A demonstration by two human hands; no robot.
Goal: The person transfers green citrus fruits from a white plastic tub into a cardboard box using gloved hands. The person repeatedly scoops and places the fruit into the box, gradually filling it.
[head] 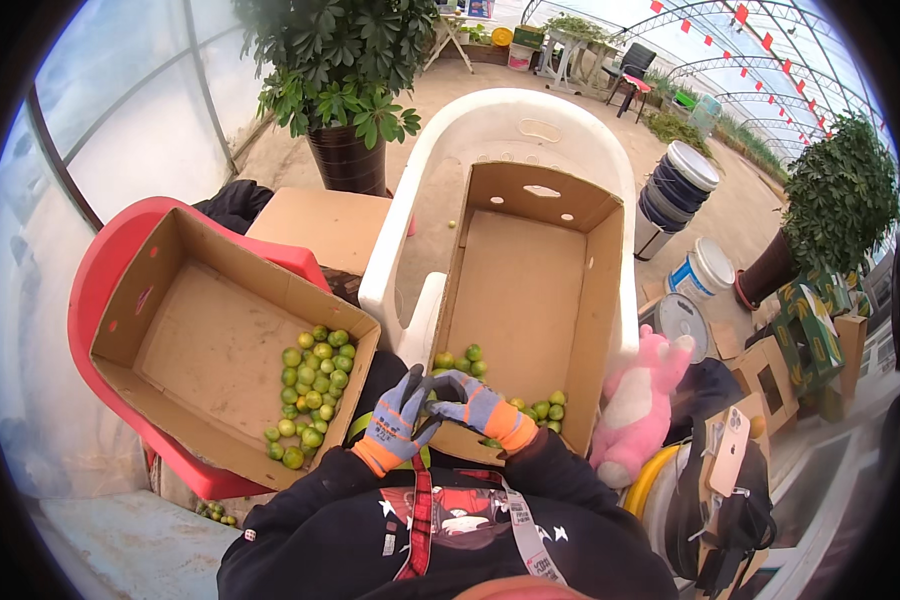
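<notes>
My left hand (395,424), in a grey-blue and orange work glove, is close to my right hand (480,409), gloved alike, with fingertips near each other above the near left edge of the right cardboard box (525,277). Whether anything is between the fingers is hard to see. Small green and yellow citrus fruits (474,352) lie in that box's near left corner, and more lie near its right wall, partly behind my right hand. The left cardboard box (202,337) holds many similar green-yellow fruits (315,382) along its near right side.
The left box rests on a red plastic chair (90,300), the right one on a white plastic chair (420,161). A pink plush toy (637,405) sits to the right. Beyond are stacked buckets (675,187), a potted plant (349,157) and a closed carton (319,225).
</notes>
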